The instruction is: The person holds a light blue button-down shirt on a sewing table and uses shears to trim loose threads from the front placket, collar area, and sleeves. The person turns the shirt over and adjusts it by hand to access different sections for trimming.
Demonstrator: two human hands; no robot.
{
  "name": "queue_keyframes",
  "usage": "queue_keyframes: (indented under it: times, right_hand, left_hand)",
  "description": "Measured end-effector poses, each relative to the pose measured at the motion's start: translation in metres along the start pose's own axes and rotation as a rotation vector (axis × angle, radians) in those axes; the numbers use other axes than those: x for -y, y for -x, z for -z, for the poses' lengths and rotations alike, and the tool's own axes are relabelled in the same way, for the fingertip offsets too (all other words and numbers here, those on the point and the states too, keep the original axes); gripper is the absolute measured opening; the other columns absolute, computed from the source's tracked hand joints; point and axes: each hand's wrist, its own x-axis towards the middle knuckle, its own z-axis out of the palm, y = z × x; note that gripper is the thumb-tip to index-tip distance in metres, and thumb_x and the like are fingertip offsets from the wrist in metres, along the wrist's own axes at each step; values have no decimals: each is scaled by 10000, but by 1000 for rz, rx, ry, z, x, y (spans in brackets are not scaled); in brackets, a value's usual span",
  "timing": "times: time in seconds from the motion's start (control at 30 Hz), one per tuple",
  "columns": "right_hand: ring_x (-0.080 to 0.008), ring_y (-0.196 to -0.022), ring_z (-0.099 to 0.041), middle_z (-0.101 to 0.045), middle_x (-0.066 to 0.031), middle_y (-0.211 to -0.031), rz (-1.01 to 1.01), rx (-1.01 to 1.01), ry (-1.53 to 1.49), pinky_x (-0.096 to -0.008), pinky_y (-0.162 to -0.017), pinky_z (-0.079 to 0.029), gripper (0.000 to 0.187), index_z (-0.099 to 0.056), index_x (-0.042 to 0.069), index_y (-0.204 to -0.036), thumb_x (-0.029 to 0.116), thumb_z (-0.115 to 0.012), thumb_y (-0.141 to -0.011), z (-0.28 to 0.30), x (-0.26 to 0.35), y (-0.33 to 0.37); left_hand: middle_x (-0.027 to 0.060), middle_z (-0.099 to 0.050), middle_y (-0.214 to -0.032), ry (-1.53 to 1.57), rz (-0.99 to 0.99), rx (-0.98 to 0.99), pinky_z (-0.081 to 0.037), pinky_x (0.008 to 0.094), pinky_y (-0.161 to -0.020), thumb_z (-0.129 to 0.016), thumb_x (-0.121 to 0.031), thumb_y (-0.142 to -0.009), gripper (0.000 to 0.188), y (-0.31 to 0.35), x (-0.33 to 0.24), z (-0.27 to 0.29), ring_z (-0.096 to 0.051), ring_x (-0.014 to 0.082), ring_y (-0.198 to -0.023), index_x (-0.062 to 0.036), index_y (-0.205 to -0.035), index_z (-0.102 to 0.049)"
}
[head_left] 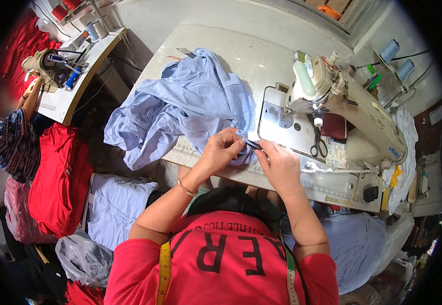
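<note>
A light blue shirt (180, 101) lies bunched on the pale sewing table, one part drawn to its front edge. Between finger and thumb, my left hand (222, 151) pinches a bit of this cloth. My right hand (280, 163) is closed on a small, slim dark tool (254, 145), whose tip meets the cloth beside my left fingers. Its exact kind is too small to make out. Just right of my hands stands a cream sewing machine (353, 101) with its metal bed plate (282, 124).
Black scissors (318, 145) and a dark red pouch (334, 126) lie by the machine. Blue thread spools (389, 50) stand at right. Red cloth (61, 178) and folded light blue cloth (119, 201) are piled at left. A person (15, 132) works at another sewing machine (45, 66).
</note>
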Motion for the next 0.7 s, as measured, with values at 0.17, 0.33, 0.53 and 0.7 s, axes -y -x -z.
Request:
queue_keyframes:
  times: [0.17, 0.33, 0.53, 0.7]
  right_hand:
    - [-267, -670, -592, -579, -68, -747, -2, -24, 38, -384, -602, -465, 171, -586, 111, -940, 198, -636, -802, -6, 0, 1]
    - [-267, -672, -594, -565, -68, -739, -9, -19, 54, -385, -603, -470, 165, -580, 112, -942, 198, -629, -809, -5, 3, 0]
    - [-287, -665, -598, -578, -84, -754, -29, -39, 19, -395, -594, -474, 160, -578, 97, -949, 192, -616, -826, -14, 4, 3]
    - [-310, -649, -605, -624, -107, -801, -70, -35, -127, -401, -583, -478, 178, -580, 75, -972, 180, -610, -831, -26, -1, 6]
  left_hand:
    - [33, -556, -983, -21, -3, -3, -422, 198, -554, -599, -83, -872, 155, 0, -1, 0, -507, 59, -623, 53, -811, -643]
    - [29, -546, -950, -34, -16, -9, -423, 201, -554, -600, -87, -872, 159, 1, -3, -1, -510, 60, -620, 53, -807, -638]
    - [17, -535, -874, -91, -26, -8, -407, 206, -550, -603, -93, -870, 166, -1, -1, 1, -498, 60, -619, 48, -787, -628]
    - [19, -526, -816, -215, -133, -22, -396, 232, -616, -611, -98, -858, 172, -2, 5, 2, -484, 82, -696, 49, -768, -605]
